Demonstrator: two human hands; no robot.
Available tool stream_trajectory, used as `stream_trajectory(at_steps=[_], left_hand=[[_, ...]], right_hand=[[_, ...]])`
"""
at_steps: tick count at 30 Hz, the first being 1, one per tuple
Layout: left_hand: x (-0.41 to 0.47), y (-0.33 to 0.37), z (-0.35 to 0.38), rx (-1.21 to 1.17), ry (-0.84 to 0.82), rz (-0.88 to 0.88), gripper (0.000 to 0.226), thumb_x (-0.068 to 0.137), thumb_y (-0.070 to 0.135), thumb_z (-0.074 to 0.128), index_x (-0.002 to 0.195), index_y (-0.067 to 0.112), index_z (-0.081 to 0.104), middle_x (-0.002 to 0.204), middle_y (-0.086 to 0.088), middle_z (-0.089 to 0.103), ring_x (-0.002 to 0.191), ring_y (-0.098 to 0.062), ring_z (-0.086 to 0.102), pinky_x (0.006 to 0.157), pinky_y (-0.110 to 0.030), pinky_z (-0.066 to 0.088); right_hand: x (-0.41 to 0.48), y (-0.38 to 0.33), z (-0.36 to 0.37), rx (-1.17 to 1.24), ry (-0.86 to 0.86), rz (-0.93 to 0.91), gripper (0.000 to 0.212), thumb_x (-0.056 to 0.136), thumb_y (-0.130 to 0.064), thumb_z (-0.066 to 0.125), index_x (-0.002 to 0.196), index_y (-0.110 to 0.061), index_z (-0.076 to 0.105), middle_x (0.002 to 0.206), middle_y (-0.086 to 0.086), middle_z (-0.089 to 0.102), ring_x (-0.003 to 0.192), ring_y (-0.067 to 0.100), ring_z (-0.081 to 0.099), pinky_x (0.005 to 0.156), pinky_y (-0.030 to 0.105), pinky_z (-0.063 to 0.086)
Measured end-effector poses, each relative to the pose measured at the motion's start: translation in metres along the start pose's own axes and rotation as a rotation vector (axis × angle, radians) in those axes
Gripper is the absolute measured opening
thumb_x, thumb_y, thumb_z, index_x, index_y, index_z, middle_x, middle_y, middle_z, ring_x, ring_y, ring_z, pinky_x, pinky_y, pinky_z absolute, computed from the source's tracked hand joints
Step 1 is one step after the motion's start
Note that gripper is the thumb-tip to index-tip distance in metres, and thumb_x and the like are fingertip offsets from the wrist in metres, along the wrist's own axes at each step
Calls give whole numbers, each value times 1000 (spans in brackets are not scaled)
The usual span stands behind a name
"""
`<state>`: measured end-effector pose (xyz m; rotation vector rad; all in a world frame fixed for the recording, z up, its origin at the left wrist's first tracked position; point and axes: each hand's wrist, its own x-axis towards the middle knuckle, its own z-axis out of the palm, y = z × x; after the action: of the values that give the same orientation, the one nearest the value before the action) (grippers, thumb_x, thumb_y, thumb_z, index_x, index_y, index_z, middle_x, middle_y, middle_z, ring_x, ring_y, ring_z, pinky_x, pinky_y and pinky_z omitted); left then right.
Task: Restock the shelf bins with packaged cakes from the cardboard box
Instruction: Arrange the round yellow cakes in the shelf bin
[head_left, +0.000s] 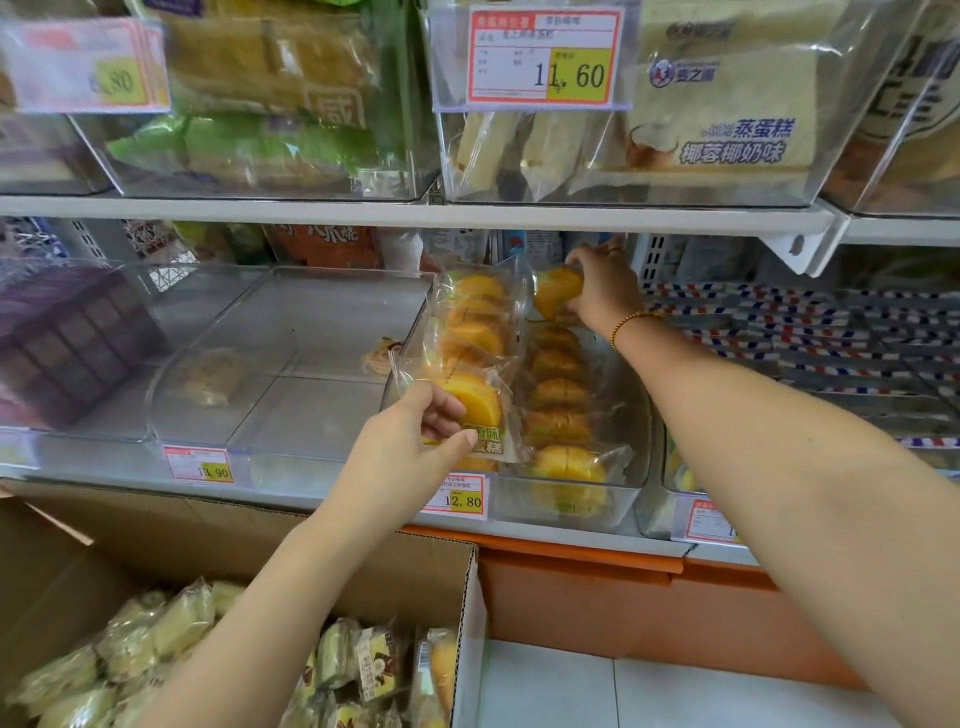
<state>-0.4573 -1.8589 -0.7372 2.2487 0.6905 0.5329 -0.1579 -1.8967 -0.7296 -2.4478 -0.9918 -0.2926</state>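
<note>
We are facing a white metal shelf (415, 213) lined with clear bins. Below it an open brown cardboard box (363, 561) is sitting, with pale yellow wrapped cakes (171, 623) lying inside. The clear plastic bin (643, 415) ahead of us is holding a row of orange-yellow cakes in clear wrap (558, 410). Our left hand (415, 431) is pinching the near end of a long clear pack of orange-yellow cakes (475, 322), thumb and fingers curled on it, holding it over the bin's left edge. Our right hand (605, 283) is gripping another yellow cake pack (558, 291) at the bin's back, fingers curled round it. A red-and-yellow price tag (462, 499) is hanging on the bin's front, and a gold bead bracelet (631, 321) is circling the right wrist.
</note>
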Motion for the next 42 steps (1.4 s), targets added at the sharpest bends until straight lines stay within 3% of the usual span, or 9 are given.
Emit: stream_trajectory(at_steps=[6,13,19,24,26,30,33,38,42], left_hand=[[-5,-7,3,48,-19,-3,3,89,27,65,89,26,62,80,12,63,77,-3,59,64,-10,42],[-12,-9,1,48,15,-47,7,88,29,66,83,24,66,77,11,64,72,-3,58,59,-8,42],[-22,-13,-9,14,179,-93,12,86,29,68,94,23,62,87,10,63,79,-3,57,64,-9,41],[-19,-17,-4,181,244,59,52,81,27,74,126,27,49,130,2,40,121,-13,37,96,-25,34],[-15,-19,3,244,210,135,64,79,24,76,135,31,44,143,-1,32,131,-17,33,100,-29,35],[-15,-27,12,362,189,153,67,83,29,72,140,36,39,151,-2,21,132,-20,33,98,-35,46],[-15,-26,9,408,192,119,61,86,40,66,140,36,39,150,-2,25,132,-20,32,97,-34,45],[-2,-6,3,535,142,126,53,86,41,65,135,32,47,146,-2,28,137,-19,21,99,-33,43],[2,-3,6,529,100,85,54,86,38,68,134,29,46,145,-3,28,133,-20,30,96,-35,46]], right_hand=[[-8,-7,6,21,-13,-81,55,80,-7,72,128,-17,48,137,12,38,112,29,53,77,24,38],[-21,-12,-10,12,-26,-157,51,85,-7,65,132,-15,46,137,11,36,115,28,51,89,30,46],[-65,-36,-47,122,64,-188,18,94,-29,57,108,-16,55,108,2,57,98,19,59,74,23,45],[-145,-75,-69,352,-328,-138,58,73,-74,48,91,-21,60,78,-4,64,68,10,63,59,22,52],[-164,-77,-55,198,-466,-149,54,71,-69,59,94,-20,64,84,-5,66,72,7,62,61,19,49],[-176,-77,-29,177,-420,-116,35,83,-42,70,105,-15,68,92,-3,66,79,9,59,64,17,44],[-170,-81,-27,168,-489,-103,31,82,-39,72,93,-11,70,83,-2,65,72,10,59,55,16,40],[-159,-75,-17,232,-574,-15,27,76,-34,79,82,-11,68,89,3,68,79,15,64,70,27,54],[-168,-74,-10,205,-452,-33,22,78,-31,77,68,-16,66,77,-1,61,71,10,57,61,19,41]])
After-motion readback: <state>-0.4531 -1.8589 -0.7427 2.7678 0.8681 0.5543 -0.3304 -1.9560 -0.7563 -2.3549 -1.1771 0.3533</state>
